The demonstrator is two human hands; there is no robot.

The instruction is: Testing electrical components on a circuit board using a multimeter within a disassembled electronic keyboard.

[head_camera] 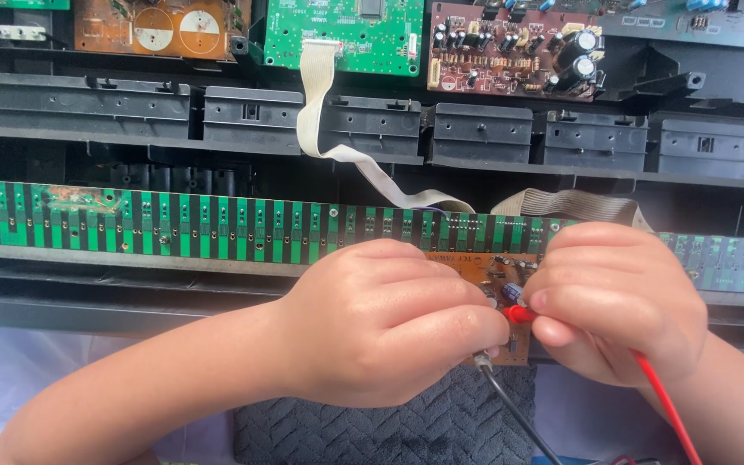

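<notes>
A small orange circuit board (486, 274) sat between the two hands, mostly covered by them, just below the long green strip board (174, 226) that ran across the opened black chassis (88, 103). The left hand (385, 323) was curled shut over the left part of the orange board, its fingers pinching a metal-tipped black probe (486, 365) whose black lead (518, 418) trailed down toward the near edge. The right hand (617, 297) was likewise closed, thumb and fingertips gripping a red probe (523, 314) with its tip on the orange board, almost touching the left hand's knuckles; its red lead (669, 405) ran down and to the right. Under the hands lay a dark grey mat (389, 430) with a zigzag pattern. Along the far edge of the chassis stood a green board (346, 34), a brown board with two white round patches (161, 27), and a reddish board crowded with capacitors (510, 47). A flat beige ribbon cable (320, 95) dropped from the green board to the strip; a second ribbon (570, 205) lay beside it.
</notes>
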